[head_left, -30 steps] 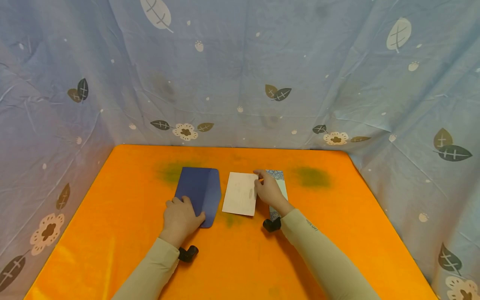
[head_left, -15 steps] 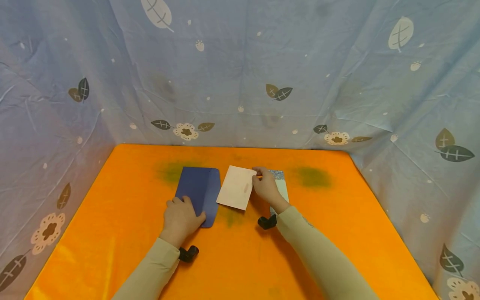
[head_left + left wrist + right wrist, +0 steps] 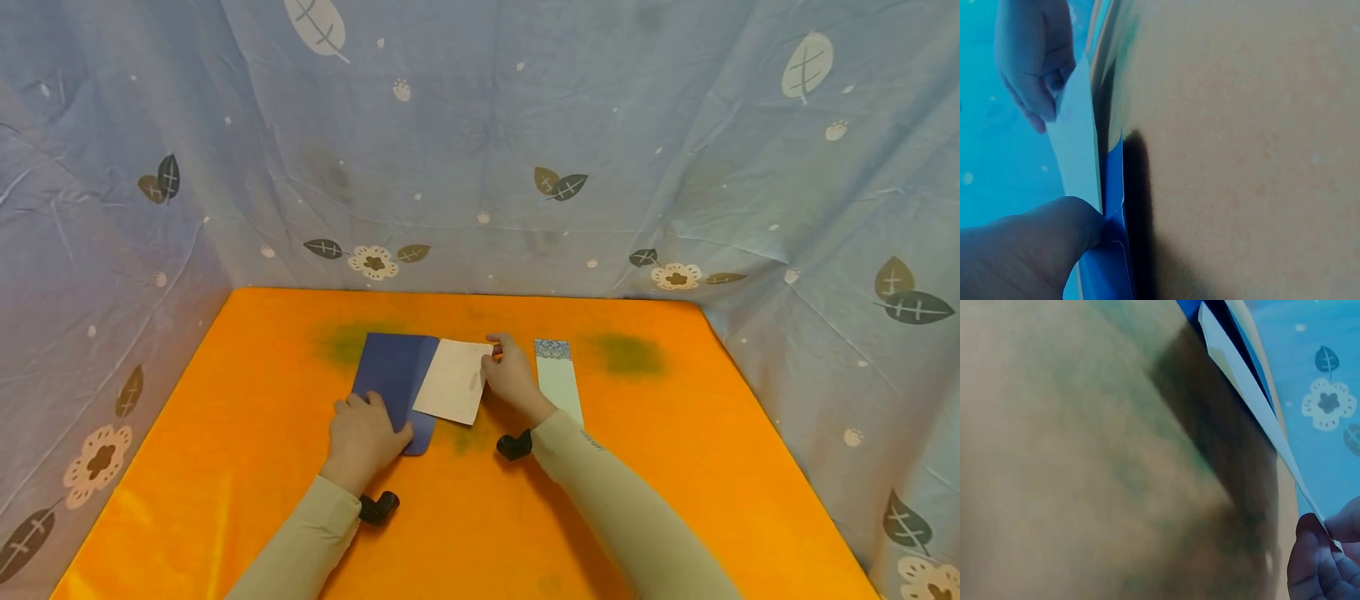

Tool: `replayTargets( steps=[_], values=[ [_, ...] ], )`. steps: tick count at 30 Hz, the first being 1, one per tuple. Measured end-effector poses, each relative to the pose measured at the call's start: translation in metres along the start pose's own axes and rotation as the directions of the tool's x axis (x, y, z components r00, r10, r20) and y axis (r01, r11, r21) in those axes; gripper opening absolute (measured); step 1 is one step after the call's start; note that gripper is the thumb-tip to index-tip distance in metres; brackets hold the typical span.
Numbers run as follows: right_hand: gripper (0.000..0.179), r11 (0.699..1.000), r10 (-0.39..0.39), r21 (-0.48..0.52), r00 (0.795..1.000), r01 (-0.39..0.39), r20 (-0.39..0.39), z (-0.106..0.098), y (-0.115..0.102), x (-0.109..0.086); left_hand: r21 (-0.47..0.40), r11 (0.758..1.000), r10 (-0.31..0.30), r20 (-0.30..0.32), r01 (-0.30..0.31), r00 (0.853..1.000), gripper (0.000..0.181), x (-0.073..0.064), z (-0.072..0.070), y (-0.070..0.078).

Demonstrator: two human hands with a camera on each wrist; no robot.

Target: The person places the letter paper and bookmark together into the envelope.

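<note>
Seemingly not inside yet, the card (image 3: pixel 452 383) overlaps the envelope (image 3: pixel 390 365) below centre; right hand (image 3: pixel 515 379) pinches it, left hand (image 3: pixel 363 437) lies spread.

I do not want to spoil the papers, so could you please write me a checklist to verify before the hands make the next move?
1. Left hand rests on the blue envelope: ok.
2. Right hand pinches the white card near its edge: ok.
3. Envelope flap is folded out, toward the right: ok.
4. Card's far end is inside the envelope mouth: cannot tell; it overlaps the flap in the head view.
5. Pale strip with patterned end lies apart from card and envelope: ok.
</note>
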State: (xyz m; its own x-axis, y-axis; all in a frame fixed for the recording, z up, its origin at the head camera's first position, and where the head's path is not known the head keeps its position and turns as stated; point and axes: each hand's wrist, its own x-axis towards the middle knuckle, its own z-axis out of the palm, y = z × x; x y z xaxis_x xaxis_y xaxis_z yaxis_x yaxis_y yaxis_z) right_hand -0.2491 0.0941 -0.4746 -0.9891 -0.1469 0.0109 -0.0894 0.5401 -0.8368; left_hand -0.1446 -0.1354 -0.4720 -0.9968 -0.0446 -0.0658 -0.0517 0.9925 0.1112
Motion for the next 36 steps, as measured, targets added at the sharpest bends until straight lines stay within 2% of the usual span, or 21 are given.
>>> replayTargets(
  steps=[9, 21, 29, 36],
  values=[
    [0.047, 1.000, 0.025, -0.013, 0.999, -0.024, 0.043, 0.015, -0.005, -0.001, -0.001, 1.000, -0.003, -0.002, 0.003, 1.000, 0.094, 0.001, 0.000, 0.000],
    [0.063, 0.991, 0.065, 0.107, 0.988, -0.081, 0.140, 0.018, -0.016, -0.011, 0.013, 1.000, 0.000, -0.016, 0.000, 1.000, 0.095, 0.001, 0.001, 0.000],
    [0.061, 0.997, 0.064, 0.034, 0.985, -0.070, 0.160, 0.024, -0.026, -0.024, 0.019, 1.000, -0.007, 0.000, 0.007, 1.000, 0.095, 0.000, -0.002, 0.001],
    [0.061, 0.996, 0.071, 0.047, 0.983, -0.080, 0.170, 0.029, -0.027, -0.028, 0.024, 1.000, -0.008, -0.004, 0.008, 1.000, 0.095, 0.000, -0.001, 0.001]
  ],
)
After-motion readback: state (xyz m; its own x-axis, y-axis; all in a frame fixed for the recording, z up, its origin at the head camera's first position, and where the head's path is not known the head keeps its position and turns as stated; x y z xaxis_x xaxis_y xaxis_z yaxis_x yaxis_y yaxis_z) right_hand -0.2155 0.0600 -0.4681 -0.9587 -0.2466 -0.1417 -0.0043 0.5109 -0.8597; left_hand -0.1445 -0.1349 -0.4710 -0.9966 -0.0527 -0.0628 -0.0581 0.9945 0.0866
